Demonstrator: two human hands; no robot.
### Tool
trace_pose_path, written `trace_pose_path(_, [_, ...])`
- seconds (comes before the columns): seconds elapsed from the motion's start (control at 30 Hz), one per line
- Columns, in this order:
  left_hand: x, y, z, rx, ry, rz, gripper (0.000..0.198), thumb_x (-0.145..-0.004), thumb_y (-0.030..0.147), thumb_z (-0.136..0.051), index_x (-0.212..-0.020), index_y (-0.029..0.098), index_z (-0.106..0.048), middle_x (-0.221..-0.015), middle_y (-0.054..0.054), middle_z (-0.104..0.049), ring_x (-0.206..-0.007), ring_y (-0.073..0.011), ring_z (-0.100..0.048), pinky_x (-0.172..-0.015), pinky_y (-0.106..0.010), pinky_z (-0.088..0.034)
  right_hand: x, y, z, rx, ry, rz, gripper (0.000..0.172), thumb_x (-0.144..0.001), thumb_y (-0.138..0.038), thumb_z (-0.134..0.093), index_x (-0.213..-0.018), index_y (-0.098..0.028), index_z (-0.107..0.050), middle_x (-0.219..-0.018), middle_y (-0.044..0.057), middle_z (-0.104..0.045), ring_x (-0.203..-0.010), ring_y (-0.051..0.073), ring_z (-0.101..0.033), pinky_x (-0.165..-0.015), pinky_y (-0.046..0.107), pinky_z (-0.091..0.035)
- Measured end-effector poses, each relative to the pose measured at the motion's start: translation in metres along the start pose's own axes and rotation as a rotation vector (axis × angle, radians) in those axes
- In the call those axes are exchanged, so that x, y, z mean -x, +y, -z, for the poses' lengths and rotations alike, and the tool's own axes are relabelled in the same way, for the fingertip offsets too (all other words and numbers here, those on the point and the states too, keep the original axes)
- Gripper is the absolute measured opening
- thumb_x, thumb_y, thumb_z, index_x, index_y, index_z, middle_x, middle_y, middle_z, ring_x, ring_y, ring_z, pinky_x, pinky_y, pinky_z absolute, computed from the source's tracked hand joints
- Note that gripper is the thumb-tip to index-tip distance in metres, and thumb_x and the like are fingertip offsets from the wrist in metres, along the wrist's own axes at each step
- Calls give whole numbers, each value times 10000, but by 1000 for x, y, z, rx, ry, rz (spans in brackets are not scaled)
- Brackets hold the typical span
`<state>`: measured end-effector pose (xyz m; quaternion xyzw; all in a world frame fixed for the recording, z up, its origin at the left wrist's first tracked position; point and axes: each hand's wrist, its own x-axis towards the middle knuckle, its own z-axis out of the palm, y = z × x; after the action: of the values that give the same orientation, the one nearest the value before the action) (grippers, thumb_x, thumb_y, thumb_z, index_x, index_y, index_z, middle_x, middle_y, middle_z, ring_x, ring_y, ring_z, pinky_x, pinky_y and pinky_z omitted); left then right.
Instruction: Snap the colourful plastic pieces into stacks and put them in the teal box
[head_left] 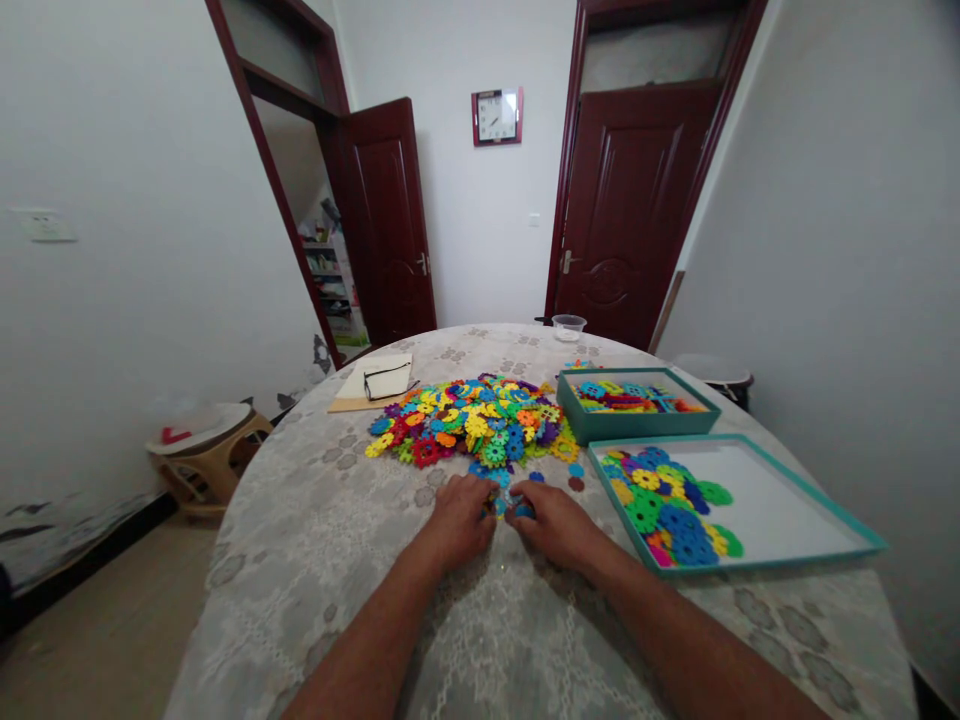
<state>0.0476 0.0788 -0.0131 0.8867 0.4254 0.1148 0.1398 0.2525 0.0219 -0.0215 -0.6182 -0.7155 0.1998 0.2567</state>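
My left hand (463, 518) and my right hand (553, 522) rest close together on the patterned tablecloth, in front of a large heap of colourful gear-shaped pieces (480, 415). Small blue and yellow pieces (501, 497) show between my fingertips. The fingers of my left hand are curled round something small and yellowish, partly hidden. A blue piece (523, 511) sits in the closed fingers of my right hand. Just beyond my right hand lie a loose blue disc (576, 469) and a brown disc (576, 484).
To the right are a teal box (637, 425) of pieces and a shallow teal-edged tray (780, 500) with more pieces on its left side. Glasses (386, 381) lie on a notebook (352, 392) at the back left. A clear bowl (569, 326) stands at the far edge.
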Motion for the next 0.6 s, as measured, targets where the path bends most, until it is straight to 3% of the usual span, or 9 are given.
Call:
trace_pose_path(0.2, [-2,4,9,35,-50,65,359,-845,250,-643,-1198,264,-706,-1198,-61,-706,-1169,-269,-589,-1002,-369,-432,-3,-1,2,1,-56,-16,153,-886,-289,-684,-1007,-215,-740,-1043,59,-766,-1006,229,-688,-828,285,-448])
trace_pose_path(0.37, [-3,9,13,-3,-45,94,352,-854,264,-628,-1199,237,-694,-1225,-101,-671,-1169,-290,-594,-997,-397,-445,-2,-2,2,-27,-30,-31,284,-934,-358,-651,-1171,-215,-714,-1127,85,-765,-1040,238,-698,-874,307,-463])
trace_pose_path(0.6, [-4,15,22,-44,-77,124,230,-856,286,-648,-1075,223,-678,-1170,-103,-678,-1131,-296,-604,-926,-381,-449,-2,-2,8,-48,-68,-26,228,-928,-367,-656,-1078,-209,-724,-1030,79,-763,-965,232,-696,-804,300,-467])
